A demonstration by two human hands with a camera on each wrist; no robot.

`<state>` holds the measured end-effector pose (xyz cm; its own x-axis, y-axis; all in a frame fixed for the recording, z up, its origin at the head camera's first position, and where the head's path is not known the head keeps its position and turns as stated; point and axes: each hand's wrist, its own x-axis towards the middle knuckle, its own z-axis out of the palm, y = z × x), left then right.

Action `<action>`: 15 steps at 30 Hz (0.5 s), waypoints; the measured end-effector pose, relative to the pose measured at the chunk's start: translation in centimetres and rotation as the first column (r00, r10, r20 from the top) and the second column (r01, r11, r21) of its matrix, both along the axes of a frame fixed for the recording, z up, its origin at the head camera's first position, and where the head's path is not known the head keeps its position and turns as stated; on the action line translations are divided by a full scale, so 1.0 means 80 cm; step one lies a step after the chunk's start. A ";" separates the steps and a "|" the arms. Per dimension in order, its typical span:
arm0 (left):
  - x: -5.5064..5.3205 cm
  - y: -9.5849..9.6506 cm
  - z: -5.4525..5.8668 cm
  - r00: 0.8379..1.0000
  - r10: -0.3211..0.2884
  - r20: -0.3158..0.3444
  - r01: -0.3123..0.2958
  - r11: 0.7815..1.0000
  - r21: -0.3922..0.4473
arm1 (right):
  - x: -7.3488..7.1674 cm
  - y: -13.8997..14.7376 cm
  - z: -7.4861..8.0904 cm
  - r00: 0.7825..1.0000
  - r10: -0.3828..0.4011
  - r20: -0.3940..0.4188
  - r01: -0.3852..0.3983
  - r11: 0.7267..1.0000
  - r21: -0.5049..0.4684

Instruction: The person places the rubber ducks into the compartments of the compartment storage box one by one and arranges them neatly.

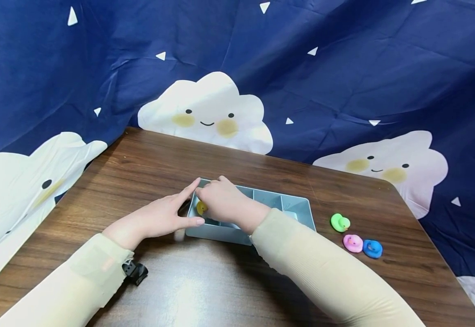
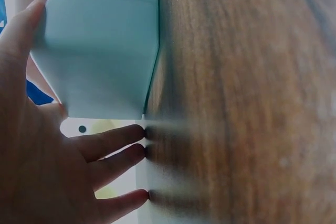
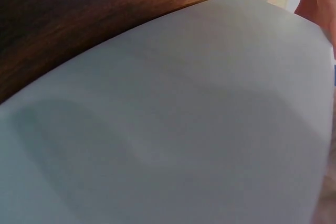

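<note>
I judge from afar that the blue-grey divided tray (image 1: 221, 234) could slide or twist if the right hand (image 1: 227, 202) pushes its wall, because the left hand (image 1: 157, 217) only touches the nine o'clock end, fingers spread, nothing clasped. The yellow toy duck (image 1: 201, 208) is inside that end compartment, at the right hand; these fingertips are hidden, so I cannot tell if they grasp it. A weak pinch could let it slip. The tray's long axis runs from just past nine o'clock to just past three; the duck's facing I cannot tell.
</note>
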<state>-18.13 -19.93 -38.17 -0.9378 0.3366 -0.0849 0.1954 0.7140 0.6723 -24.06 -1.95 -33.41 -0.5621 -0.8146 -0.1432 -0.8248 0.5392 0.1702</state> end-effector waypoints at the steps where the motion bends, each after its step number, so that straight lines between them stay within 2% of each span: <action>1: 0.000 0.000 0.000 1.000 0.000 0.000 0.000 1.000 0.000 | 0.000 0.000 0.000 1.000 -0.001 0.003 0.001 1.000 -0.003; 11: -0.001 0.001 0.000 1.000 0.001 0.007 -0.001 1.000 0.003 | 0.001 0.007 0.003 1.000 0.008 0.019 -0.007 0.998 -0.058; 15: 0.000 0.001 -0.001 1.000 0.002 -0.001 -0.002 1.000 -0.002 | 0.004 0.013 0.022 0.999 -0.003 0.049 0.008 0.996 -0.091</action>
